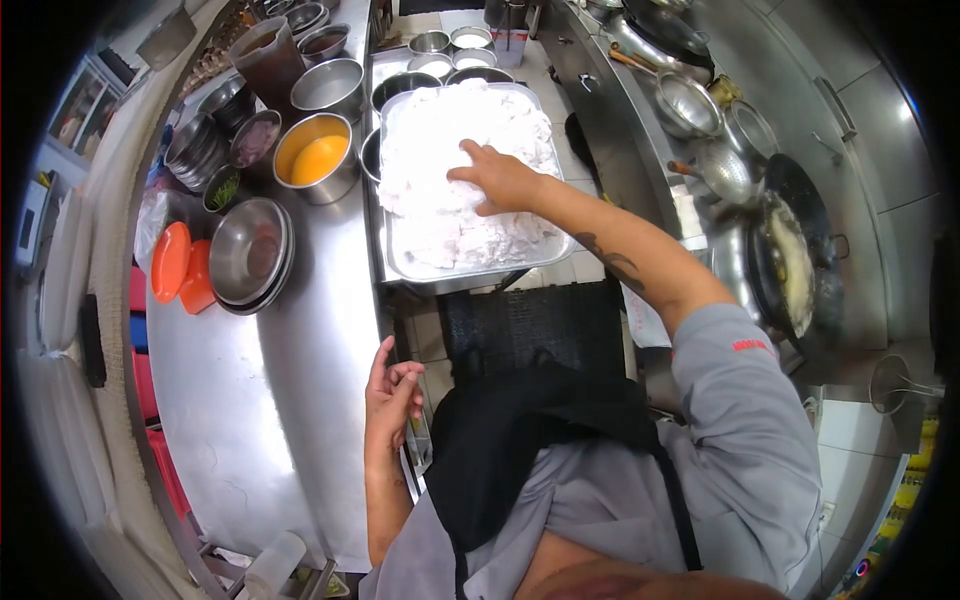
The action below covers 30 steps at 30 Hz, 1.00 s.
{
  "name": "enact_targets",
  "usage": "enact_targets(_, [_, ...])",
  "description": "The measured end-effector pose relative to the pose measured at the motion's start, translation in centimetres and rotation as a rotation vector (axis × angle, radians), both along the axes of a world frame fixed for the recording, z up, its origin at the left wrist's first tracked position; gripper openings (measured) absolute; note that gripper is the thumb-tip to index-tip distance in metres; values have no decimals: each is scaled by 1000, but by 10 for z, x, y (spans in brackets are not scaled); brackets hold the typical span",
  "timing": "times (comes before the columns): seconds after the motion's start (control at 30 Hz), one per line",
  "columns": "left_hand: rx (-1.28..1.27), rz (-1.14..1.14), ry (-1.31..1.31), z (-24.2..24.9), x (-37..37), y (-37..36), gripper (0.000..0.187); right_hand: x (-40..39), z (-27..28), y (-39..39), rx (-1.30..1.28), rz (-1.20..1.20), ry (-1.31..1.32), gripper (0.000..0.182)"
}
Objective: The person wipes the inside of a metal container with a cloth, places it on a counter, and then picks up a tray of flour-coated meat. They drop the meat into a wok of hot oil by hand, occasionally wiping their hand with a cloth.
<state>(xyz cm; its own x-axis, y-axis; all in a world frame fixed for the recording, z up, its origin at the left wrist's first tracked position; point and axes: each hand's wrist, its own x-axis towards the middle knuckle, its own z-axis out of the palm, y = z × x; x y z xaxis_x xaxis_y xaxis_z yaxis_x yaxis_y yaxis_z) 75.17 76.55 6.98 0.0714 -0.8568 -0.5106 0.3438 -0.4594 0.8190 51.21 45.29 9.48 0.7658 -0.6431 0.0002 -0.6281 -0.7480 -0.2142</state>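
A large rectangular metal tray (480, 272) is heaped with white, powdery, flour-coated pieces (430, 150). My right hand (500, 180) is over the middle of the heap, fingers spread and bent down; it seems to touch the white surface, and I cannot make out anything in its grasp. Lower down, beside the steel counter's edge, is my left hand (393, 395), index finger extended and the others partly curled, with nothing visible in it. A steel pot of yellow-orange liquid (318, 157) sits on the counter left of the tray.
Nested steel bowls (248, 255) and orange plastic pieces (171, 262) lie on the left counter (290, 400). A pitcher of brown liquid (268, 52) stands farther back. Several small metal containers (430, 42) are behind the tray. At right are strainers (727, 170) and a wok (795, 260).
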Motion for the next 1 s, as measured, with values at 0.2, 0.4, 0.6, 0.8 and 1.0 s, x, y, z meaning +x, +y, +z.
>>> enact_targets(0.2, [-8, -4, -18, 7, -9, -1, 65, -12, -8, -18, 122, -23, -256, 59])
enact_targets(0.4, [-4, -5, -7, 6, -15, 1, 64, -17, -15, -48, 235, -63, -515, 58])
enact_targets(0.6, [-2, -7, 18, 5, -17, 3, 62, -14, 28, -41, 811, -466, -858, 66])
enact_targets(0.8, [10, -33, 29, -3, -21, -1, 62, -10, 50, -33, 965, -657, -1042, 78])
enact_targets(1.0, [37, 17, 6, -29, -20, -18, 63, -12, 27, -46, 1059, -747, -1167, 97])
